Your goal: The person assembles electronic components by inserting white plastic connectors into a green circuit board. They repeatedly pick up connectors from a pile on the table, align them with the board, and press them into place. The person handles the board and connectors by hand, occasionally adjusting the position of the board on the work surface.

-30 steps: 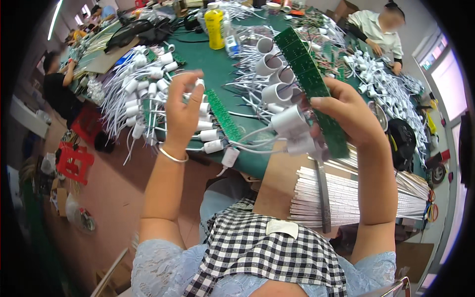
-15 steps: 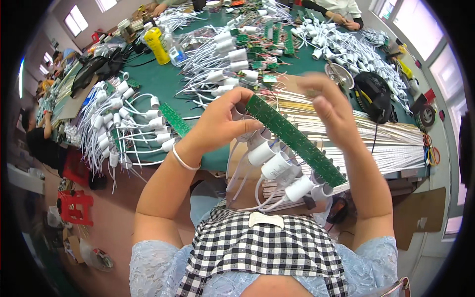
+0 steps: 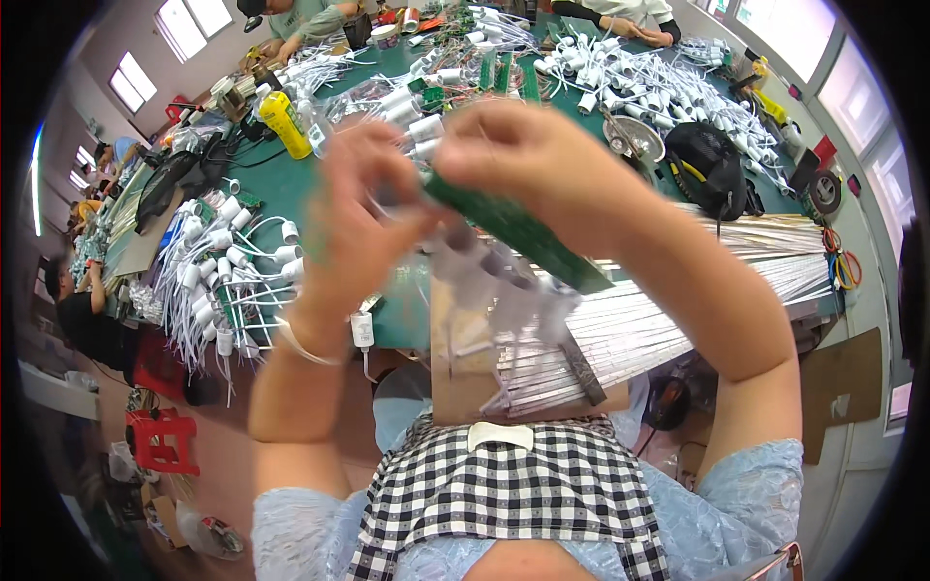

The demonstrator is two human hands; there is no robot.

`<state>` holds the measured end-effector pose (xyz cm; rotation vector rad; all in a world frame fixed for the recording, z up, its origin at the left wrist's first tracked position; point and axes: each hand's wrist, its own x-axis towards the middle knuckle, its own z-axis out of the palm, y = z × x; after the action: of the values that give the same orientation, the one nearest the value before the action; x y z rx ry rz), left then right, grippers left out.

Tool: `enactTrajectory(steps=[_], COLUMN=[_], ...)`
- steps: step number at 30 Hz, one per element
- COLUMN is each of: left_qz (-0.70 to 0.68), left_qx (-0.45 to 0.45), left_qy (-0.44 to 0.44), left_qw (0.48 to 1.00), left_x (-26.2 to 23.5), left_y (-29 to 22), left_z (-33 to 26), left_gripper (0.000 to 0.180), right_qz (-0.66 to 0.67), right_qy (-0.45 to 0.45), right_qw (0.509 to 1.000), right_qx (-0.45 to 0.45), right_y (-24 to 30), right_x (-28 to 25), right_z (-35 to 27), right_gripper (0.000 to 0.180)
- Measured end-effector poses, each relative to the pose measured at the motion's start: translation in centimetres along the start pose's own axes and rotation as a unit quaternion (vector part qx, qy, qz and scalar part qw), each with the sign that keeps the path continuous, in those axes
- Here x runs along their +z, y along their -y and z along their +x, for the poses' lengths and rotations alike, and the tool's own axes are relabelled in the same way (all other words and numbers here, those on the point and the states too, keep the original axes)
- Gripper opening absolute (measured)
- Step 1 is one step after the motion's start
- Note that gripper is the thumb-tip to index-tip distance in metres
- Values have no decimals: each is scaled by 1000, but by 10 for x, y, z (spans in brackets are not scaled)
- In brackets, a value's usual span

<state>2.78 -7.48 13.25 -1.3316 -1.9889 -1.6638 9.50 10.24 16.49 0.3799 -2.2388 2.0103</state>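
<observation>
A long green circuit board strip (image 3: 528, 237) hangs slantwise in front of me, with several white cylindrical lamp caps (image 3: 504, 281) and white wires blurred beneath it. At its upper left end my right hand (image 3: 528, 160) is closed on the strip, thumb and fingers bent over it. Close beside that end is my left hand (image 3: 363, 213), its fingers curled and smeared by motion. Something pale and rounded shows between them, too blurred to name. A white bangle (image 3: 308, 344) circles my left wrist.
White lamp caps with wires are heaped at left (image 3: 208, 266) and far right (image 3: 668, 97). Pale strips (image 3: 630, 329) lie on the green table, with a black bag (image 3: 707, 169) and metal bowl (image 3: 635, 138) beyond. A yellow bottle (image 3: 284, 123) stands far left.
My right hand has come left and closed on the strip's upper end. My left hand has moved left and curled up. The strip and its caps have shifted left and upward.
</observation>
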Motion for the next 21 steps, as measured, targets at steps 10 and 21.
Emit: enactTrajectory(steps=[10, 21], left_qz=[237, 269], left_qx=[92, 131], left_qy=[56, 52], left_qw=[966, 953], left_x=[-70, 8], left_y=[-85, 0], left_z=[91, -81], left_gripper=[57, 39], right_qz=[35, -283], right_qy=[-75, 13], right_qw=[975, 928], right_qx=[-208, -241], right_y=[60, -75], right_x=[23, 38], right_z=[26, -60], right_gripper=[36, 13])
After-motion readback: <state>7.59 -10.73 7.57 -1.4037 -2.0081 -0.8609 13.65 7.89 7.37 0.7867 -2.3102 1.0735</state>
